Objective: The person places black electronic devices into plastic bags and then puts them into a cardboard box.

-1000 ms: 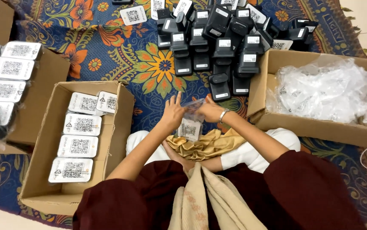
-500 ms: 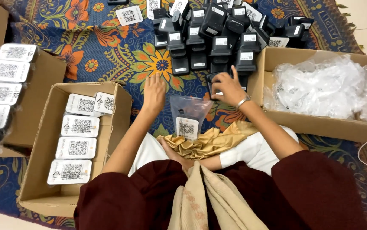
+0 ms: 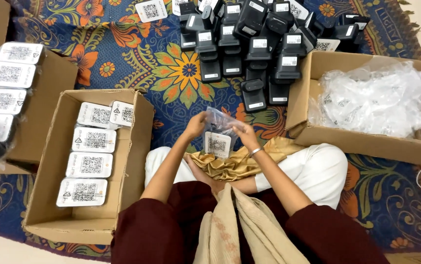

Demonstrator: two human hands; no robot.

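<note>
2 hands [image 3: 220, 129] raised, pinching clear bag [image 3: 219, 121]

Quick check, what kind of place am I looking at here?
Probably a home or small workshop floor used for packing: a person sits on a patterned rug among cardboard boxes, a pile of black devices, both hands on a clear bag.

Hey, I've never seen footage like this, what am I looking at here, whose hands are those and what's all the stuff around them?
This is one picture from a camera worn on a person's head, looking down at their lap as they sit on a patterned rug. The left hand and right hand together hold a clear plastic bag with a small device bearing a white label in it. Ahead lies a pile of black devices. An open cardboard box on the left holds bagged units; another box on the right holds clear bags.
</note>
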